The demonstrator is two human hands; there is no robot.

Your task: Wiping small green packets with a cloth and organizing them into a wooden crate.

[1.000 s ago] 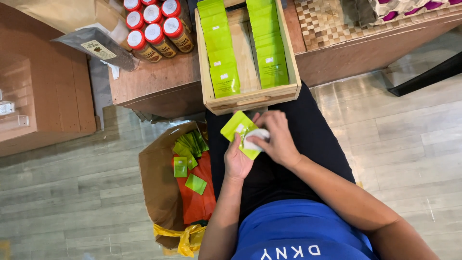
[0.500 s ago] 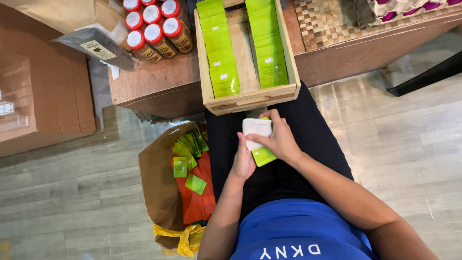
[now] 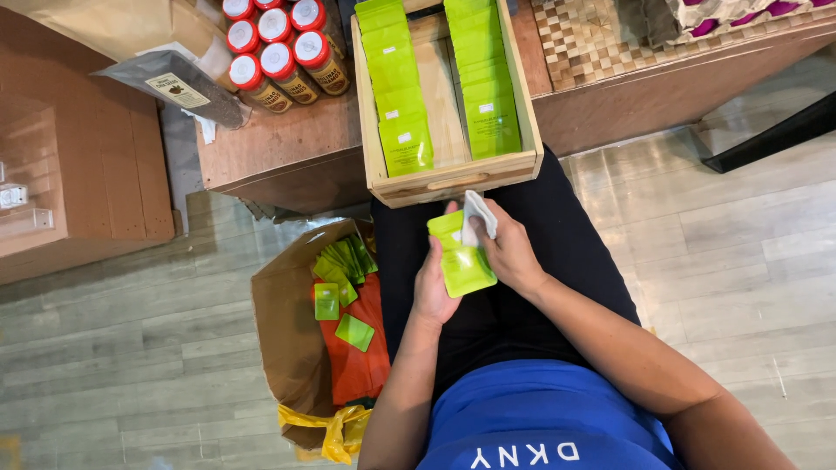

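Note:
My left hand (image 3: 433, 283) holds a lime-green pouch (image 3: 462, 258) over my lap, below the wooden crate. A white cloth (image 3: 478, 214) is pinched in my right hand (image 3: 512, 252), and it rests against the pouch's upper right edge. The wooden crate (image 3: 455, 177) stands just ahead of both hands, with two rows of the same green pouches (image 3: 399, 87) lying inside it.
A brown paper bag (image 3: 292, 339) on the floor at my left holds more green pouches and an orange bag. Red-capped jars (image 3: 277, 54) and a grey packet (image 3: 174, 85) sit on the wooden table (image 3: 287, 148). A brown cabinet (image 3: 78, 157) stands at far left.
The pouch has been turned in my hands. The white cloth moved from the pouch's face up to its top edge.

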